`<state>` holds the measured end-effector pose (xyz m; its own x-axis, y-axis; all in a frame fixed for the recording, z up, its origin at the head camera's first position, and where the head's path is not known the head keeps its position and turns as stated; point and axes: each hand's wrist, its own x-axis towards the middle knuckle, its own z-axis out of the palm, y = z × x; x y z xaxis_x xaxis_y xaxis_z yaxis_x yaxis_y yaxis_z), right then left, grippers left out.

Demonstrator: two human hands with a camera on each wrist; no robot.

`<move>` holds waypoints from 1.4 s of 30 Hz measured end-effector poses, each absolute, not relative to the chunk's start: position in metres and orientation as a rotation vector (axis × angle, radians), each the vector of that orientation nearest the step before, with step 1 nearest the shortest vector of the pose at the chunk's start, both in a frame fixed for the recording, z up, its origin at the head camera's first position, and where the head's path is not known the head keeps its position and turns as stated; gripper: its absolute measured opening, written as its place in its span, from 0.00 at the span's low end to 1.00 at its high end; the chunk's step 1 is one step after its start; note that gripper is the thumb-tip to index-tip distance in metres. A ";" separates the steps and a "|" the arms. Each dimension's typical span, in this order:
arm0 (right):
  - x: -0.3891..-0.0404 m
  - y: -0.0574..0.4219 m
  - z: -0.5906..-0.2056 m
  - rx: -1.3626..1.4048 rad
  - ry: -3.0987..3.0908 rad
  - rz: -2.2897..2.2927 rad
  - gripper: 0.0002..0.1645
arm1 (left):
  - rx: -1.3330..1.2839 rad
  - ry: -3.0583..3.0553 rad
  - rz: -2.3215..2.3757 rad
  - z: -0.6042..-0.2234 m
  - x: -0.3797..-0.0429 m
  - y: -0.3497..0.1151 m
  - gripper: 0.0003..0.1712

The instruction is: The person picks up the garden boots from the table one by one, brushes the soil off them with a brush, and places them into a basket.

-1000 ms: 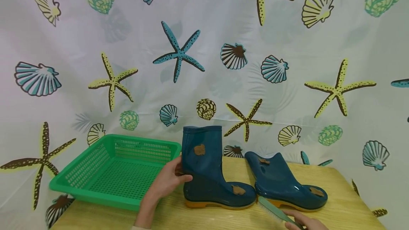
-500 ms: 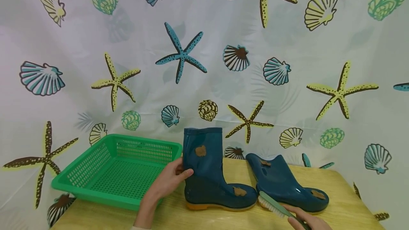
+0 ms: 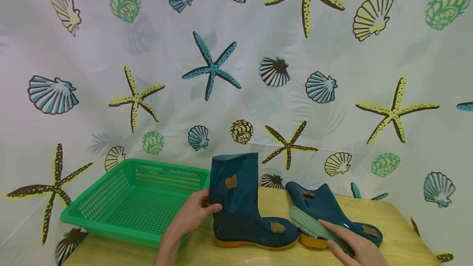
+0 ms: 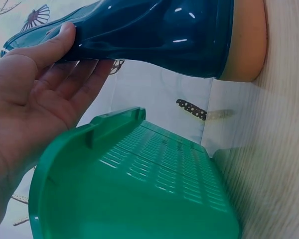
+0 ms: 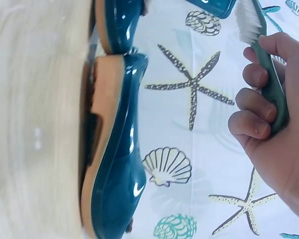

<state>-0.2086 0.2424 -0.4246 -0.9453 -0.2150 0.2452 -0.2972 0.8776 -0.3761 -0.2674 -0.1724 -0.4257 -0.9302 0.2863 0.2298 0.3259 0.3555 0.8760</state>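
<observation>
Brush [image 3: 306,221] was in the right hand [image 3: 356,245], low at the front right; the fingers were curled round its green handle and the thumb pressed near the neck. Its white bristles [image 5: 247,22] pointed down towards the person's left, beside the toe of the standing boot [image 3: 236,212] (whether they touched it, I could not tell).

Left hand [image 3: 194,212] pinched the back of that boot's shaft, thumb on the near side and the other fingers reaching behind. The boot, dark blue with an orange sole, stood upright on the pale wooden table [image 3: 218,257], toe to the right, with one brown patch [image 3: 230,182] on the shaft and another on the toe.

Just to its right, and a little farther back, was the other boot [image 3: 318,204], its shaft leaning away and its toe also to the right; it too bore two brown patches. In the head view the brush hid part of it.

To the left of the standing boot sat a green basket [image 3: 144,236], with slotted sides and its near edge close to the left wrist. Farthest off hung a white cloth [image 3: 236,106], printed with starfish and shells.
</observation>
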 end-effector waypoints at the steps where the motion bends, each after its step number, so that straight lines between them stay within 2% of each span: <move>1: -0.208 0.239 -0.423 0.409 -2.821 0.617 0.26 | -0.587 -2.553 -1.661 -0.426 -0.267 -0.173 0.24; 11: -0.206 0.209 -0.414 0.476 -2.556 0.615 0.24 | -0.591 -2.541 -1.704 -0.425 -0.267 -0.173 0.27; 22: -0.207 0.204 -0.415 0.603 -2.393 0.572 0.30 | -0.538 -2.532 -1.724 -0.423 -0.266 -0.172 0.22; 32: -0.208 0.200 -0.414 0.708 -2.328 0.592 0.33 | -0.617 -2.531 -1.750 -0.425 -0.266 -0.172 0.26; 42: -0.210 0.191 -0.411 0.707 -2.330 0.576 0.34 | -0.626 -2.518 -1.764 -0.424 -0.265 -0.172 0.26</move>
<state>-0.2100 0.1912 -0.4107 -0.6583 -0.3370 0.6731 -0.6119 0.7604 -0.2177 -0.2650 -0.1716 -0.4237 -0.9205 0.3176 0.2276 0.3224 0.2881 0.9017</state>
